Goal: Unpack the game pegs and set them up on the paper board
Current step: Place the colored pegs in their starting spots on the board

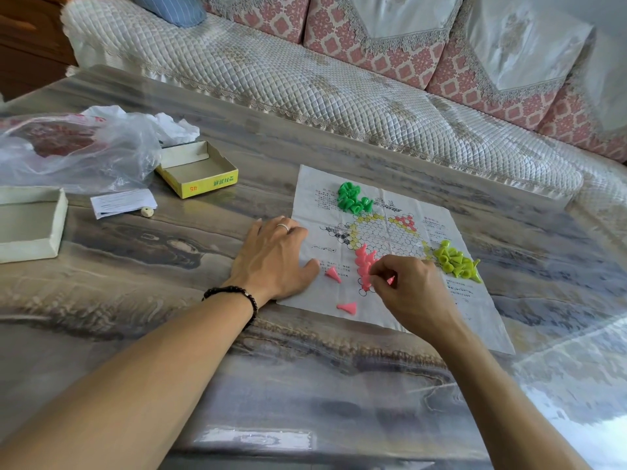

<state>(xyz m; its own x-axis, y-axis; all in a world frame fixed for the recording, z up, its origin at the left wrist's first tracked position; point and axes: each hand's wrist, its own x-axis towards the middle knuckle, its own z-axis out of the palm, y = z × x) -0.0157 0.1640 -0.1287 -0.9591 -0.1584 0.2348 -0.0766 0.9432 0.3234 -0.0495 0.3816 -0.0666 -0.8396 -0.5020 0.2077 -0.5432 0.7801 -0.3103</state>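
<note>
The paper board (pixel 475 307) lies flat on the table, printed with a star of small hexagons. Several pink pegs (pixel 363 259) stand on the near point of the star. Two more pink pegs lie on their sides, one (pixel 333 274) near my left thumb and one (pixel 347 307) closer to me. A heap of green pegs (pixel 353 198) sits at the board's far side and a heap of yellow-green pegs (pixel 456 261) at its right. My left hand (pixel 274 257) presses flat on the board's left edge. My right hand (pixel 412 288) pinches a pink peg over the standing ones.
A yellow-sided box tray (pixel 198 171) and a white box lid (pixel 30 222) sit at the left of the table, with a clear plastic bag (pixel 78 147), a folded leaflet (pixel 122 201) and a small die (pixel 146 212). A quilted sofa (pixel 305 72) runs behind the table.
</note>
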